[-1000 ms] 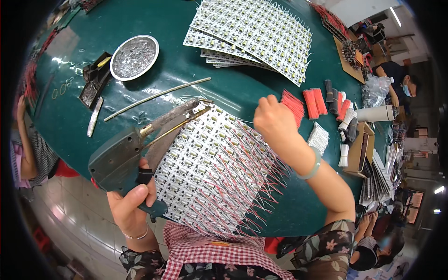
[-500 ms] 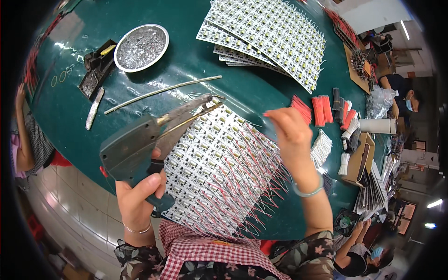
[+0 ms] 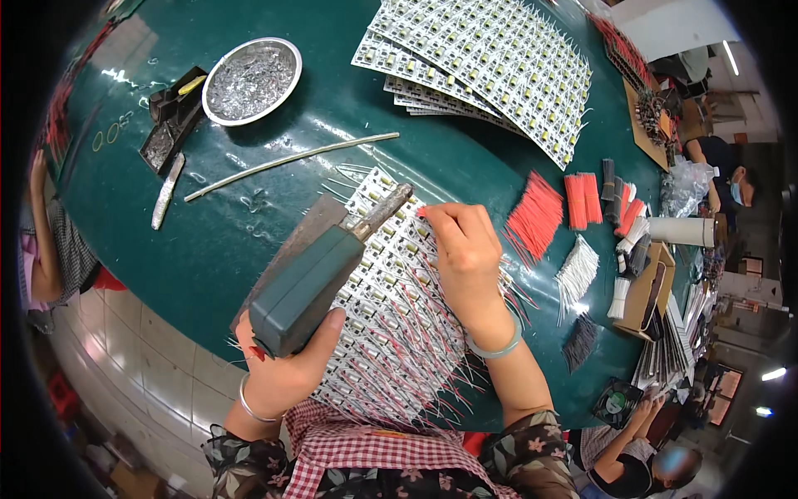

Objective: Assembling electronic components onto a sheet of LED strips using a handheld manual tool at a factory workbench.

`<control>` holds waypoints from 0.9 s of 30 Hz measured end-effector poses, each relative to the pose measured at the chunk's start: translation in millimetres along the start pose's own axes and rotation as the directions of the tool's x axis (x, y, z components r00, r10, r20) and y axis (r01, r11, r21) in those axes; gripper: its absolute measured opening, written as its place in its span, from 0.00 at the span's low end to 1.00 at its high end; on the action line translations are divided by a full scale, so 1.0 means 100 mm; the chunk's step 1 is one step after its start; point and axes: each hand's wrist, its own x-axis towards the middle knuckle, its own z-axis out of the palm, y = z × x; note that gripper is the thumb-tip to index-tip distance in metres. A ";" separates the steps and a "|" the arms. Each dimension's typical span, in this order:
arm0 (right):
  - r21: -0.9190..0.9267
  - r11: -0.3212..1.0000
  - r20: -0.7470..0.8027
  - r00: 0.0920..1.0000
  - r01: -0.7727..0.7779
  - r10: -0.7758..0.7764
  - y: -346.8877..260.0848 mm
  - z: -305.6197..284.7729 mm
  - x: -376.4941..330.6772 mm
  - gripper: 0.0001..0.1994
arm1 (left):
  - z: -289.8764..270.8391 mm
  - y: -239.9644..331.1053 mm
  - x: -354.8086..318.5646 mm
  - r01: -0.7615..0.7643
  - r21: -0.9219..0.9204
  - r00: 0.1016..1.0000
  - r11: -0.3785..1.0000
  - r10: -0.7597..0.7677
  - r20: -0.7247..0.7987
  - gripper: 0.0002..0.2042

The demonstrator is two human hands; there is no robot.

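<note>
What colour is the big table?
Dark green and glossy, the round table shows best in the head view.

Just one head-worn fisheye view, looking steeply down at the green bench (image 3: 249,241), close over the hands, edges bending near the rim.

Bench (image 3: 249,241) had a glossy dark-green top with glare. Soldering tool (image 3: 312,279) looked matt grey-green plastic with a metal tip. Round dish (image 3: 252,81) was shiny metal. Apron (image 3: 366,453) was checked cloth.

White component-studded panel (image 3: 391,324) with red and white leads, flat under green-handled soldering iron (image 3: 320,270).
</note>
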 end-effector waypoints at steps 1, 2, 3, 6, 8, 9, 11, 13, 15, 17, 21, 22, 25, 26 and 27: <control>-0.008 1.000 -0.002 1.000 -0.005 0.005 0.00 0.01 0.00 0.17 | 0.01 0.01 0.02 -0.002 0.018 1.000 1.000 0.001 0.023 0.12; -0.017 1.000 -0.005 1.000 -0.009 0.009 -0.01 0.01 0.01 0.15 | 0.02 0.03 0.05 -0.004 0.035 0.999 0.999 0.002 0.046 0.11; -0.025 1.000 -0.007 1.000 -0.014 0.014 -0.02 0.02 0.01 0.14 | 0.04 0.04 0.06 -0.006 0.053 0.998 0.999 0.002 0.069 0.11; -0.026 0.999 -0.011 1.000 -0.019 0.019 -0.02 0.02 0.01 0.14 | 0.10 0.04 0.11 -0.046 0.075 0.996 0.996 0.041 0.076 0.09; -0.017 1.000 0.006 1.000 -0.023 0.023 -0.03 0.01 0.04 0.15 | 0.13 0.04 0.13 -0.026 0.084 0.996 0.996 0.019 0.086 0.09; -0.012 1.000 0.015 1.000 -0.024 0.024 -0.04 0.01 0.05 0.15 | 0.14 0.04 0.13 -0.016 0.088 0.996 0.996 0.008 0.091 0.09; -0.025 0.999 0.022 0.999 -0.028 0.028 -0.04 0.00 0.05 0.15 | 0.16 0.03 0.15 -0.045 0.123 0.994 0.991 0.032 0.104 0.08; -0.030 0.999 0.025 0.999 -0.029 0.029 -0.03 0.00 0.06 0.16 | 0.17 0.01 0.16 -0.041 0.129 0.994 0.991 0.027 0.110 0.08; -0.028 0.999 0.025 0.999 -0.028 0.028 -0.03 0.01 0.06 0.15 | 0.17 -0.02 0.14 -0.006 0.105 0.994 0.994 -0.005 0.109 0.08; -0.030 0.999 0.027 0.999 -0.027 0.028 -0.03 0.01 0.06 0.15 | 0.18 -0.02 0.15 -0.002 0.113 0.994 0.994 -0.010 0.108 0.08; -0.023 0.999 0.029 0.999 -0.027 0.027 -0.03 0.01 0.06 0.15 | 0.17 -0.04 0.15 -0.014 0.127 0.994 0.992 -0.001 0.111 0.07; -0.026 0.999 0.030 0.999 -0.026 0.027 -0.03 0.01 0.06 0.15 | 0.19 -0.05 0.15 -0.034 0.131 0.995 0.991 0.022 0.094 0.07; -0.034 0.999 0.047 0.999 -0.014 0.015 -0.03 0.01 0.05 0.15 | 0.21 -0.07 0.15 -0.048 0.147 0.996 0.988 0.036 0.082 0.08; -0.036 0.999 0.061 0.998 -0.003 0.005 -0.01 0.00 0.04 0.15 | 0.19 -0.07 0.14 -0.020 0.157 0.995 0.987 0.004 0.103 0.08; -0.038 0.999 0.075 0.997 0.008 -0.005 0.00 0.00 0.03 0.16 | 0.18 -0.07 0.14 0.007 0.167 0.992 0.986 -0.028 0.124 0.08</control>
